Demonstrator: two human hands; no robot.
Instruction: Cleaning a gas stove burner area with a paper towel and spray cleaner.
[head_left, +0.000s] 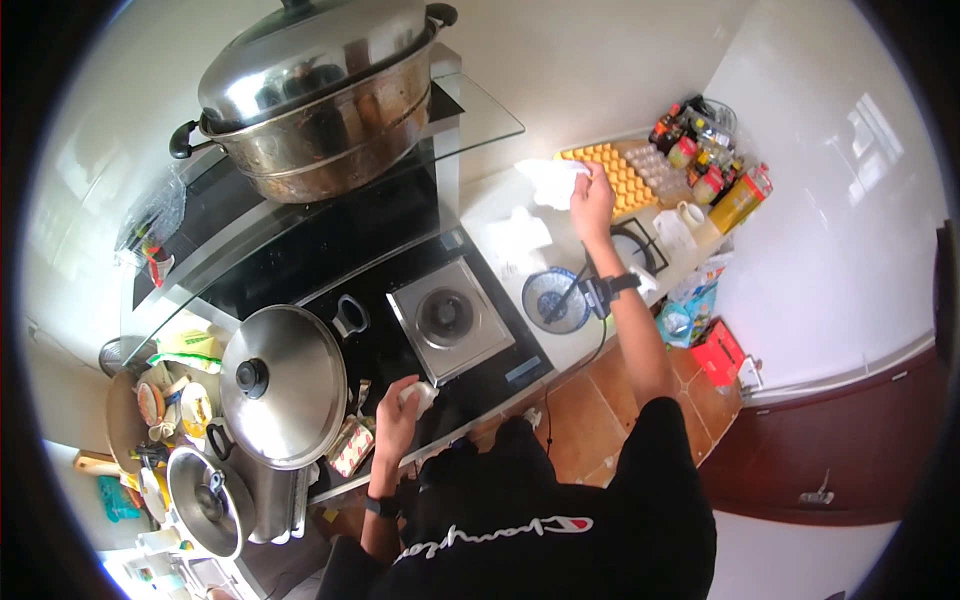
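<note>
My right hand (593, 201) is stretched out over the far counter, its fingers closed on a white tissue (551, 182) that hangs out to the left. Near the front edge of the black glass cooktop (480, 405), my left hand (395, 421) grips a crumpled white tissue (421, 396). Between the two hands lies a square metal burner tray (450, 319) with a round burner in its centre. More white paper (517, 241) rests on the counter beside the cooktop. A blue-patterned bowl (555, 300) with a dark utensil in it stands below my right forearm.
A large lidded steamer pot (330, 150) sits high at the back. On the left are a lidded pan (283, 386), a patterned packet (351, 448) and a steel basin (210, 502). A yellow egg tray (619, 180), a black pot stand (639, 247) and an oil bottle (741, 201) stand right.
</note>
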